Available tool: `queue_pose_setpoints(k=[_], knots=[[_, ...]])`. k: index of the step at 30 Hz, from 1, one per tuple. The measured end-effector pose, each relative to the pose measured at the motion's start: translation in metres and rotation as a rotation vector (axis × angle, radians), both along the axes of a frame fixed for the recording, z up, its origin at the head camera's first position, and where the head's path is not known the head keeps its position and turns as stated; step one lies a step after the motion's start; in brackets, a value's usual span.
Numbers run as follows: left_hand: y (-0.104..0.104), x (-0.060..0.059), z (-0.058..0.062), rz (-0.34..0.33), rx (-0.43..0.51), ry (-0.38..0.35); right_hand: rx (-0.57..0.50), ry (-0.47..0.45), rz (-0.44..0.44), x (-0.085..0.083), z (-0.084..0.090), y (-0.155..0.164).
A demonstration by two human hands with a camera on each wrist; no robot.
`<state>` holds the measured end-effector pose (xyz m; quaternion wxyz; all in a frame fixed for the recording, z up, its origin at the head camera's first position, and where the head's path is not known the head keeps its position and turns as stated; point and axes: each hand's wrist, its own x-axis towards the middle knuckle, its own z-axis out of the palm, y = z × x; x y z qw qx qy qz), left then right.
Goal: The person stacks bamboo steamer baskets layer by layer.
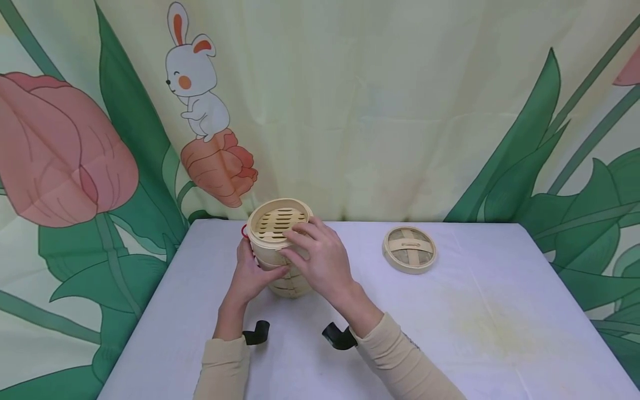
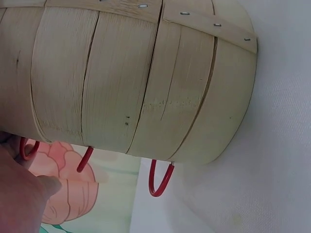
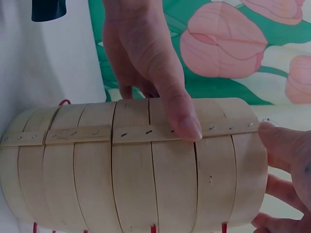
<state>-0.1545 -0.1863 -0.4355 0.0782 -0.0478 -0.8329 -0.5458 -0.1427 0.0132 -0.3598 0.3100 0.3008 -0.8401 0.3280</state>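
- Head view: a tall stack of bamboo steamer baskets [image 1: 265, 254] is stood on the desk [image 1: 480, 311]. Its side is clasped by the left hand [image 1: 251, 276], fingers and thumb curled round it; its top rim appears pinched between the right hand's [image 1: 326, 260] thumb and fingers. A round bamboo lid [image 1: 410, 250] is set down to the right, well apart.
- Left wrist view: red loops [image 2: 155, 193] are seen along the stack's side. One might be snagged by passing fingers, tugging a tier loose.
- Right wrist view: the left thumb is laid across the stapled side, the right thumb on the top edge. The stack could be toppled by uneven pressure so high up, or its tiers slid apart by a slackened hold.
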Motion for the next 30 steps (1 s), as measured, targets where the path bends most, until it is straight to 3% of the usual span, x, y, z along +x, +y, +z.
queue_pose_setpoints(k=[7, 15, 30], knots=[[-0.002, 0.001, 0.003, -0.019, 0.028, 0.046, -0.056, 0.0, 0.017, -0.002, -0.002, 0.007], [-0.008, 0.003, 0.014, 0.048, -0.014, -0.017, -0.137, 0.01, 0.009, -0.007, 0.002, 0.027], [-0.014, 0.004, 0.039, 0.038, -0.023, 0.084, -0.198, 0.054, -0.04, -0.01, 0.01, 0.075]])
